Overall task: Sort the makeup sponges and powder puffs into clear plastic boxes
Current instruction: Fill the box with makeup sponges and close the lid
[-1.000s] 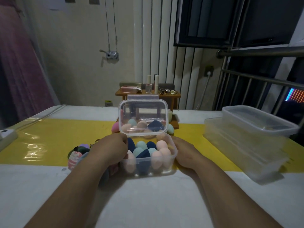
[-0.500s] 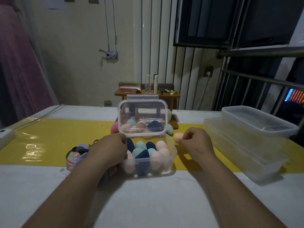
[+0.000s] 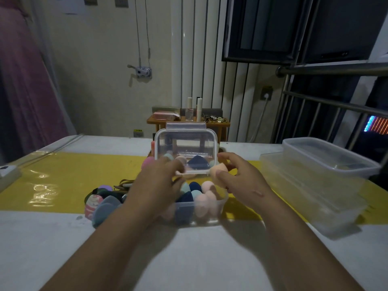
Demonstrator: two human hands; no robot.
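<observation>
head view:
right hand (image 3: 241, 181): pinching a peach sponge (image 3: 218, 172) between thumb and fingers, held above the right rear corner of the small clear box (image 3: 197, 213), next to the lid's right edge
left hand (image 3: 159, 183): fingers curled down over the left side of the box; whether they grip anything, cannot tell, fingertips blurred
small clear box: on the table (image 3: 189, 259) at the near edge of the yellow mat (image 3: 73, 177), packed with peach, teal and navy sponges
lid (image 3: 185, 152): hinged up, standing nearly upright at the box's far side; more sponges visible through it
loose pile (image 3: 102, 202): puffs and sponges just left of the box, partly hidden by the left forearm
large clear boxes (image 3: 315, 175): stacked, well to the right
</observation>
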